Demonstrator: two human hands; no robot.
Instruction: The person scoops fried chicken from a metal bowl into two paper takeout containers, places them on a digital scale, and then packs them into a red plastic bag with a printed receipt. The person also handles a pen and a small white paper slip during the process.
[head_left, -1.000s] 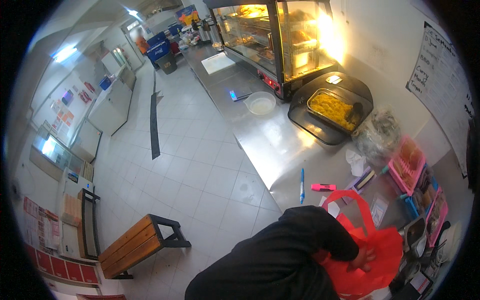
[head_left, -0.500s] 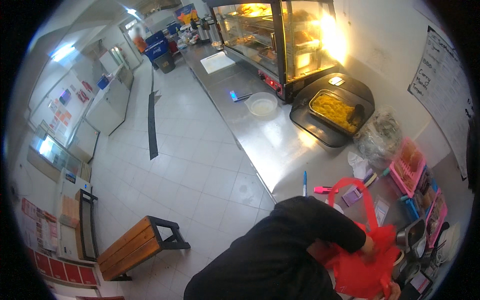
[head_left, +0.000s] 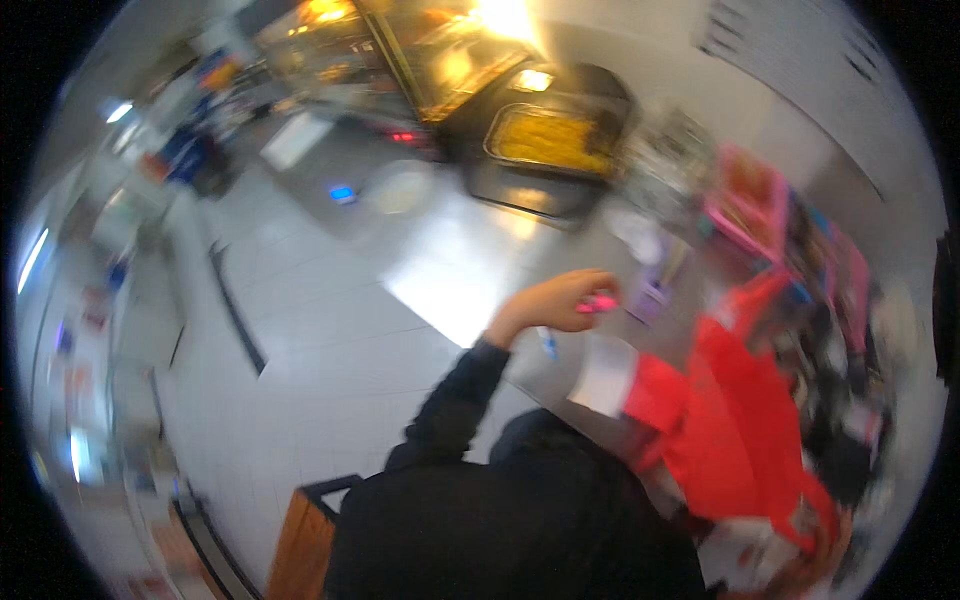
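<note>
My left hand [head_left: 552, 300] is raised over the steel counter's front edge, fingers closed round a pink highlighter [head_left: 598, 304]. A blue pen [head_left: 547, 343] lies on the counter just below that hand. At the lower right, my right hand [head_left: 828, 552] grips the edge of a red cloth bag [head_left: 735, 415]; motion blur softens its fingers. The bag leans on the counter with its handle loop toward the back. A white sheet or card [head_left: 605, 374] shows beside the bag's left side. What the bag holds is hidden.
A metal pan of yellow food [head_left: 550, 138] sits on a black lid near a lit food warmer [head_left: 400, 65]. Pink baskets [head_left: 745, 205], a clear plastic bag [head_left: 668, 155] and a purple item [head_left: 655, 285] stand along the wall side. A wooden bench [head_left: 300, 545] is at lower left.
My left hand has come out of the red bag, moved left and picked up the pink highlighter from the counter. The view has turned, and the bag appears more upright.
</note>
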